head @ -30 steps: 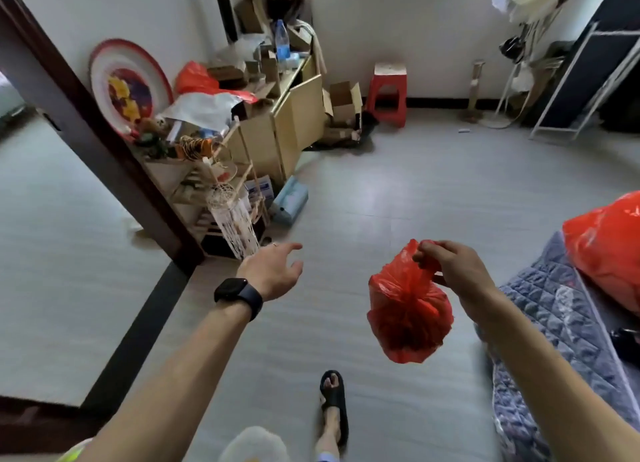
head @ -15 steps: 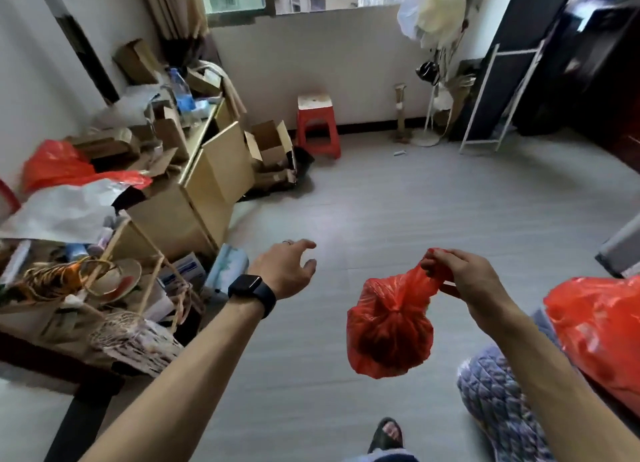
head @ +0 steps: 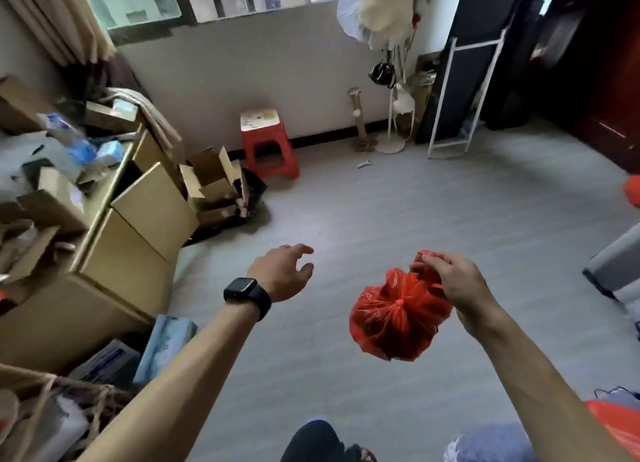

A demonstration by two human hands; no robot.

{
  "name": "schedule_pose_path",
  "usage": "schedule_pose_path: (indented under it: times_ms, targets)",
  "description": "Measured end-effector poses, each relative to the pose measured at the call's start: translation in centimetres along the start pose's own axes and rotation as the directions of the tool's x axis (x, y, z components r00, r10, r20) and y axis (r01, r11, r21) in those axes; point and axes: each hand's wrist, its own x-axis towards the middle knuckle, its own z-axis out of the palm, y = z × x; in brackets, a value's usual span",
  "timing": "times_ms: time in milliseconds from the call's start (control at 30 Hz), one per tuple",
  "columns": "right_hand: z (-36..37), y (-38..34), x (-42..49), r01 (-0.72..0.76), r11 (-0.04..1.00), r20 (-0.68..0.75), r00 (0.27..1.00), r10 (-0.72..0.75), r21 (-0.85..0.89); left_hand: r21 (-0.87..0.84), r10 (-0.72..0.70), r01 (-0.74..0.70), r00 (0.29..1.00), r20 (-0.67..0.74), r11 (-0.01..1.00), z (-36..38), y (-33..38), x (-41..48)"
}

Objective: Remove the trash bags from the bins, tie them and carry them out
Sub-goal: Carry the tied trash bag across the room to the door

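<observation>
A head-worn camera looks down at a person's two bare forearms reaching out over a grey floor (head: 381,219). The right grip (head: 457,285) pinches the gathered neck of a small red trash bag (head: 398,323), with the fingers curled round the twisted plastic. The bag hangs in the air just below and left of that grip, clear of the floor, and a small knot shows on its top. The left grip (head: 280,274) holds nothing; its fingers are loosely spread and it is apart from the bag. A black smartwatch (head: 247,297) sits on the left wrist. At left, cardboard boxes (head: 145,226) stand stacked beside a cluttered desk (head: 104,198). A red plastic stool (head: 268,143) stands by the far wall, below a window (head: 138,1). Part of another red bag (head: 616,423) shows at the lower right edge.
</observation>
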Motion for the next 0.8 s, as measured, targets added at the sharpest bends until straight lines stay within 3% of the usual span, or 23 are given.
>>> schedule_pose_path:
  times_ms: [400, 600, 800]
  targets:
    - [-12.6, -6.6, 26.3, -0.06, 0.991, -0.265, 0.96, 0.09, 0.121, 0.033, 0.234, -0.239, 0.966, 0.108, 0.97, 0.3, 15.5, 34.8]
    - [-22.4, -10.4, 37.6, -0.06, 0.984, -0.439, 0.889, 0.128, 0.165, 0.022, 0.444, -0.462, 0.865, 0.234, 0.887, 0.8, 30.2, 50.7]
    - [-31.8, -11.3, 48.2, -0.054, 0.973, -0.516, 0.841, 0.166, 0.225, 0.047, 0.531, -0.57, 0.79, 0.308, 0.82, 2.2, 42.7, 62.9]
